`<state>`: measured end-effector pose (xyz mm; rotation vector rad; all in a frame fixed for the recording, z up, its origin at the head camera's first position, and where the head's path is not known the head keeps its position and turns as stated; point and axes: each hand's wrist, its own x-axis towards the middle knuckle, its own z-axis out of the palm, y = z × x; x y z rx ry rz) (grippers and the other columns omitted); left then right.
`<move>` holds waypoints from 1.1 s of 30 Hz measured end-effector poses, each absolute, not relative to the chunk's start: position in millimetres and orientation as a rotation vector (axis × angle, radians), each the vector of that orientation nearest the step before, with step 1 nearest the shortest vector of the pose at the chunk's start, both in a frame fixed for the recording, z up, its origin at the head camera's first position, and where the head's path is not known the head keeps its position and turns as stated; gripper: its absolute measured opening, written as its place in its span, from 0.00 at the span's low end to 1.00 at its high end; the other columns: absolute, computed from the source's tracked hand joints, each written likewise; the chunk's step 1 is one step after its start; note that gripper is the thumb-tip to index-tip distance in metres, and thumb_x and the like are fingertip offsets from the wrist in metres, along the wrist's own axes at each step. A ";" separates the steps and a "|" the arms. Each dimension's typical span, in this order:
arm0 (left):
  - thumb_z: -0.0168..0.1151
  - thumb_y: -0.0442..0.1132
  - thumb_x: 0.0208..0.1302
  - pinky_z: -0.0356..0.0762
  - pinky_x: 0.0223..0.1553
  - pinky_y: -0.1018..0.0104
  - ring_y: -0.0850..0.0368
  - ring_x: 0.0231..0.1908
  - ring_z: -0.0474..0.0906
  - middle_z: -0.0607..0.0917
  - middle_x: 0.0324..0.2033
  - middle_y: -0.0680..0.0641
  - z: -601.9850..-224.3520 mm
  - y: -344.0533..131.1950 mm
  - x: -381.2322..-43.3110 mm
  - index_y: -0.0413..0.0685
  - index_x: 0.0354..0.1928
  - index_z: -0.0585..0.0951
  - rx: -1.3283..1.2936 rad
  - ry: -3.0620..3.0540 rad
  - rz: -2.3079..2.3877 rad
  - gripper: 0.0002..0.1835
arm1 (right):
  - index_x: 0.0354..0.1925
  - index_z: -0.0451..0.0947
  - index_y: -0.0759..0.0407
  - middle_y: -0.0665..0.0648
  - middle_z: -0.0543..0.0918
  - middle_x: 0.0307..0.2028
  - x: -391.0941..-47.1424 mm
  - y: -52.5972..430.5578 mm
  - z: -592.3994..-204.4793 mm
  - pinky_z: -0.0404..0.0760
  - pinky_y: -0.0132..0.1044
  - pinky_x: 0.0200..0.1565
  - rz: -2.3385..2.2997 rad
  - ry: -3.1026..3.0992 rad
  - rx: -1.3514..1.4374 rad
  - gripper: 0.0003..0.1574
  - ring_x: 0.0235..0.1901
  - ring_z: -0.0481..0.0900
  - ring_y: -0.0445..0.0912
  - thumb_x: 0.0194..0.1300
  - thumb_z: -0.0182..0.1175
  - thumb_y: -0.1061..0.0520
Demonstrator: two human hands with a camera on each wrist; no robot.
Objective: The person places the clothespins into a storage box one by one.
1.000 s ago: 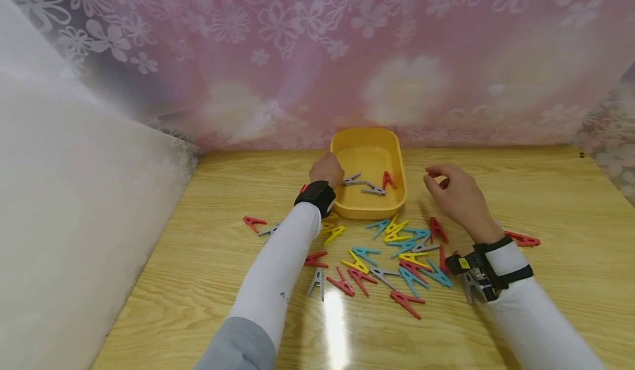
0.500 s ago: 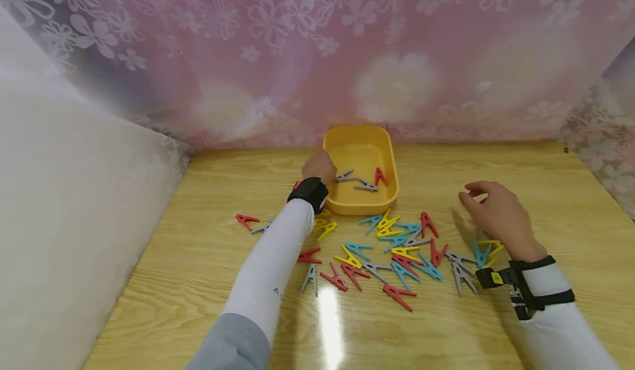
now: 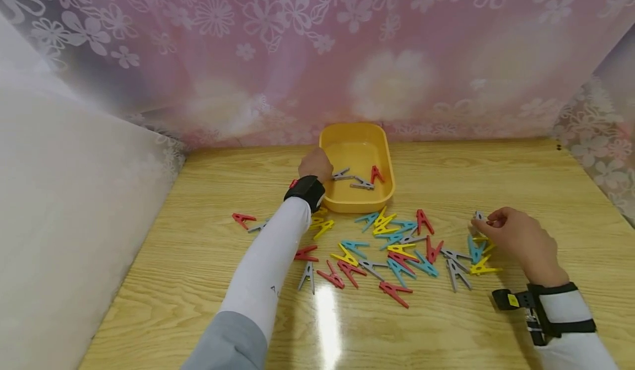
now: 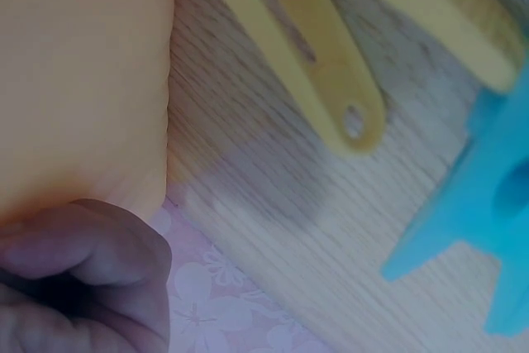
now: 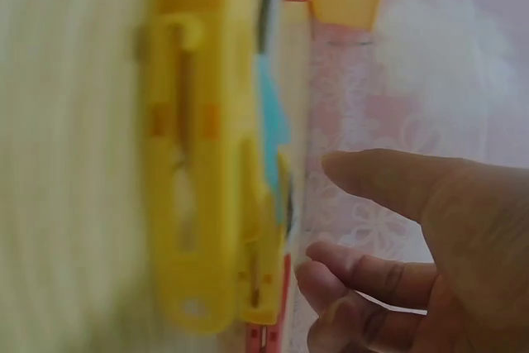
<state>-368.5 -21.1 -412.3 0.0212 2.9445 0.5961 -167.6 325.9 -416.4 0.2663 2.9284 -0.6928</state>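
Observation:
My left hand (image 3: 316, 166) grips the left rim of a yellow plastic basin (image 3: 354, 206) at the back of the table. In the left wrist view its curled fingers (image 4: 107, 245) lie against the basin wall (image 4: 83, 64). Inside the basin lie a red clothespin (image 3: 376, 174) and two grey ones. To the right, my right hand (image 3: 521, 240) hovers low beside a grey clothespin (image 3: 478, 215). The right wrist view shows thumb and fingers apart with nothing between them, and a yellow clothespin (image 5: 194, 146) close to the camera.
Red, yellow, blue and grey clothespins lie scattered on the wooden table (image 3: 198, 304) in front of the basin, including a red one (image 3: 395, 293) nearest me. A pink flowered curtain (image 3: 297, 55) hangs behind, and a white wall (image 3: 74, 221) stands at left.
My right hand has moved right and towards me, down to the clothespins at right. The left hand keeps its place at the basin. The head view has shifted slightly.

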 end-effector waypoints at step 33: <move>0.55 0.40 0.69 0.75 0.28 0.60 0.51 0.28 0.78 0.81 0.31 0.45 -414.9 -19.4 -369.2 0.44 0.40 0.81 -0.041 2.955 0.631 0.09 | 0.54 0.74 0.70 0.70 0.81 0.41 -186.6 290.4 -410.5 0.66 0.40 0.13 -0.749 3.158 0.224 0.44 0.20 0.75 0.49 0.66 0.50 0.30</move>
